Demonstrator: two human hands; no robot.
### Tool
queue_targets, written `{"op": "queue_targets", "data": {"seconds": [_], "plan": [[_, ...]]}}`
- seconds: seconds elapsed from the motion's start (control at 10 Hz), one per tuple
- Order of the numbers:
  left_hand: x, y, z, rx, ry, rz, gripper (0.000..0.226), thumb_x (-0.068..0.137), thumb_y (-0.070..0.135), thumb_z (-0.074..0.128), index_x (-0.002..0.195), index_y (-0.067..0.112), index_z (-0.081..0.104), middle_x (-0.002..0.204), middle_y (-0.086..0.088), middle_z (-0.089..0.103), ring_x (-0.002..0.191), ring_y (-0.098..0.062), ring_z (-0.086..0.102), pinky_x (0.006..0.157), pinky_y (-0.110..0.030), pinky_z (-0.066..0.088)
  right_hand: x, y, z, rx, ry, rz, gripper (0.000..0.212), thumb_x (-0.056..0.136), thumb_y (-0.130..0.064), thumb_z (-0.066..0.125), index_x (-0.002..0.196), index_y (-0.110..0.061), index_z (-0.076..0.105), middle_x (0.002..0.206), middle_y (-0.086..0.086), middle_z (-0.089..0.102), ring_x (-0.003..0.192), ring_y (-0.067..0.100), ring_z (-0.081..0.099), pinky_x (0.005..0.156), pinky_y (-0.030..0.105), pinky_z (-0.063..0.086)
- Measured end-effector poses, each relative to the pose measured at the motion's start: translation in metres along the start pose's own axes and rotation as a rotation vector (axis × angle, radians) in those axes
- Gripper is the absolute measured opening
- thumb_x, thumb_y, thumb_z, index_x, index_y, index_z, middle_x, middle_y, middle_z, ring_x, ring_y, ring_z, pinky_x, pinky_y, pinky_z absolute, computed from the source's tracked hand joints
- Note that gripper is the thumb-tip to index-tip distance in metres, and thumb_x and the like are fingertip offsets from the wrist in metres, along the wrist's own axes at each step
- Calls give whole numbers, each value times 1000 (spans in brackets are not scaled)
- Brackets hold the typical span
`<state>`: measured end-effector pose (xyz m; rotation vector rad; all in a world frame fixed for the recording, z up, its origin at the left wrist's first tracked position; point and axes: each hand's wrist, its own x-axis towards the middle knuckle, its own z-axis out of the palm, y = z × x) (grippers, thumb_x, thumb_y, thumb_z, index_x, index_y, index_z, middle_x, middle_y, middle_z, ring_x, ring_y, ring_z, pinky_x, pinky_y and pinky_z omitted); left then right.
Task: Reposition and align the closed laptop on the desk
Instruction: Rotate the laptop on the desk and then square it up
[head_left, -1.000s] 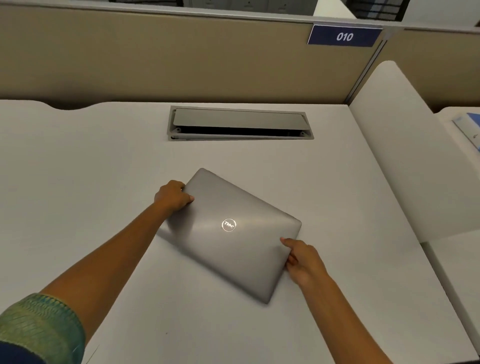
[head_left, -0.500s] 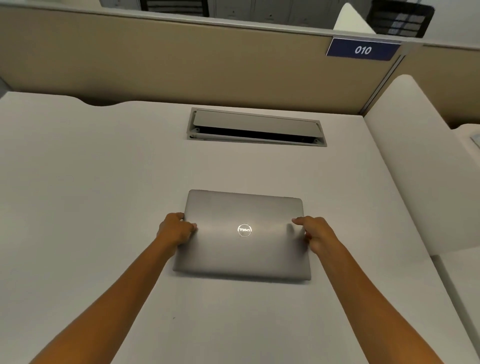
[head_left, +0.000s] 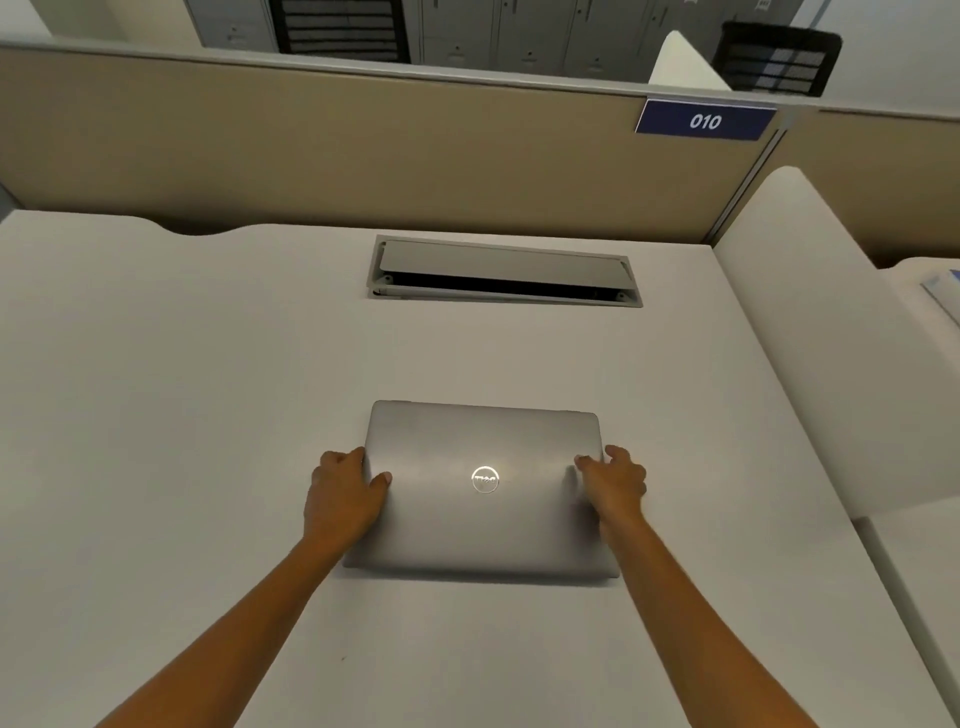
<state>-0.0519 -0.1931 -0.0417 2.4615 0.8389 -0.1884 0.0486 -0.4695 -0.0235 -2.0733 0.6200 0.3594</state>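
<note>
Left hand (head_left: 345, 499) and right hand (head_left: 613, 483) grasp the closed silver metal laptop (head_left: 488, 514) by its side edges. Uneven pushing could skew it on the smooth white table (head_left: 208, 389).

Both arms extended forward; left hand (head_left: 345, 496) and right hand (head_left: 613, 486) clamped, thumbs on top, fingers (head_left: 337, 460) curled.

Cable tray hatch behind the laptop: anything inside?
The hatch has its grey flap tilted, leaving a dark slot along the near edge. Nothing shows in the slot; the flap and shadow hide the interior. The laptop lies apart from it.
</note>
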Motion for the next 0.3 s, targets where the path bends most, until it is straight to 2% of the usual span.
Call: {"op": "queue_targets", "data": {"seconds": [0.1, 0.2, 0.3], "plan": [[-5, 2, 8, 156, 199, 242, 63, 88, 48, 51, 138, 11, 42, 139, -16, 45, 123, -35, 47, 97, -47, 45, -15, 5, 15, -244, 149, -421, 60, 92, -24, 55, 144, -8, 30, 155, 17, 21, 142, 33, 18, 114, 46, 29], [1, 15, 6, 288, 294, 432, 71, 91, 54, 33, 146, 9, 31, 150, -16, 38, 136, -35, 40, 107, -46, 38, -18, 3, 27, -466, 238, -699, 62, 95, -28, 50, 148, -8, 25, 160, 16, 11, 148, 32, 8, 118, 46, 22], [15, 38, -1, 353, 330, 521, 76, 92, 57, 17, 148, 5, 25, 156, -16, 26, 144, -33, 27, 116, -47, 24, -18, -18, 36, -570, 255, -840, 67, 96, -35, 47, 150, -11, 18, 161, 13, 4, 149, 29, 2, 120, 44, 13]]}}
